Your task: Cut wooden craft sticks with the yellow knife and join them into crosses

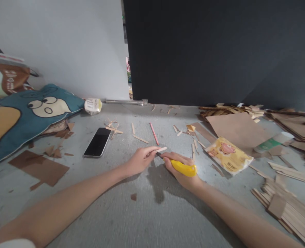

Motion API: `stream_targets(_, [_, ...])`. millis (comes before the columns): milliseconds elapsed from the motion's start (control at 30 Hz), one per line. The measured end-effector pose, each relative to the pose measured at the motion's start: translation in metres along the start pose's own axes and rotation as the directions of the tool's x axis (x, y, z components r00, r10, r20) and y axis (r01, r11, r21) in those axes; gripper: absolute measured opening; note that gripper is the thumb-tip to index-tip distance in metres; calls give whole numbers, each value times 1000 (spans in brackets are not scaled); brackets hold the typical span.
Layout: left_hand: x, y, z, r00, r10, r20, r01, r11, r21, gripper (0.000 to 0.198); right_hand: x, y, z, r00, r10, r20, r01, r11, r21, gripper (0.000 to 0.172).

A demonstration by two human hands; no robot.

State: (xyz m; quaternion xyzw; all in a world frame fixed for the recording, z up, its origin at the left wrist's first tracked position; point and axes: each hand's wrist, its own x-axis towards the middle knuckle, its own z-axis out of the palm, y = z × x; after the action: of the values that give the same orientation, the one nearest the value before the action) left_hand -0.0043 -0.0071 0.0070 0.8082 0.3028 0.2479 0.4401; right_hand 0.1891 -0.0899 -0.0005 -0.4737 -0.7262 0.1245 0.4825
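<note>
Pinched in the fingers of my left hand (139,160) is a short, pale wooden stick (162,149), its free end pointing right. My right hand (179,174) is closed around a yellow utility knife (183,168). The knife's dark blade (158,154) meets or nearly meets the stick just beside my left fingertips; exact contact is too small to tell. Both hands are over the middle of the grey table (111,213). Just beyond them lies a pink patterned pencil (154,133). Two thin wooden sticks (140,138) rest to its left.
A phone (97,142) and crossed sticks (114,129) lie left, near a blue cushion (56,103) and brown cardboard (39,167). On the right are a yellow tissue pack (228,155), a glue stick (273,142) and piled wooden strips (284,206). A dark panel (219,51) stands behind.
</note>
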Motion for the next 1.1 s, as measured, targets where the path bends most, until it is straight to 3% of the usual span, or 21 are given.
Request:
stream_targets(267, [0, -1, 1, 1000, 0, -26, 0, 1000, -4, 48, -1, 1, 0, 996, -75, -39, 75, 997, -13, 23])
stream_targets(533, [0, 1, -1, 999, 20, 30, -21, 1000, 21, 45, 0, 2, 0, 997, -77, -12, 77, 996, -38, 22])
stream_targets(733, [2, 1, 1, 999, 17, -27, -19, 999, -47, 42, -1, 4, 0, 995, -96, -18, 95, 994, -48, 22])
stream_targets(967, [3, -4, -2, 998, 8, 66, -5, 999, -49, 44, -2, 7, 2, 992, -121, -20, 121, 993, -9, 18])
stream_targets(1100, [1, -2, 0, 999, -8, 48, 11, 998, -60, 45, -2, 7, 2, 992, -124, -8, 124, 992, -2, 18])
